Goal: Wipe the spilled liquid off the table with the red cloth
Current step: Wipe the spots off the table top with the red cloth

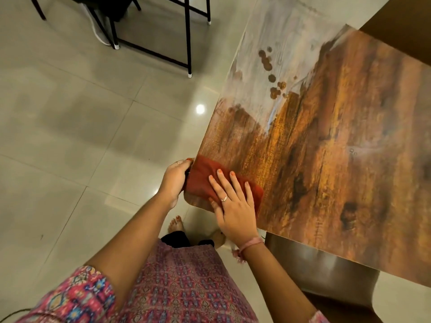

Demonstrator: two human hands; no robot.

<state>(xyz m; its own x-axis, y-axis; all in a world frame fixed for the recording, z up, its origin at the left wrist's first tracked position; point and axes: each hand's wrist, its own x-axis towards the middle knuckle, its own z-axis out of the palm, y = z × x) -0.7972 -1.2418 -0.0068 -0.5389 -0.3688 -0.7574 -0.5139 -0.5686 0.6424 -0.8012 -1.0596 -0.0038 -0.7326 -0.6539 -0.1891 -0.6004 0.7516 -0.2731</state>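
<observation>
From the head camera, the red cloth (205, 176) is seen lying on the near corner of the wooden bench (326, 141). It is pressed flat by the right hand (233, 206), fingers spread wide. Its edge at the bench side is gripped by the left hand (175, 180). Drops of spilled liquid (268, 66) are seen farther up the bench, well apart from the cloth.
</observation>
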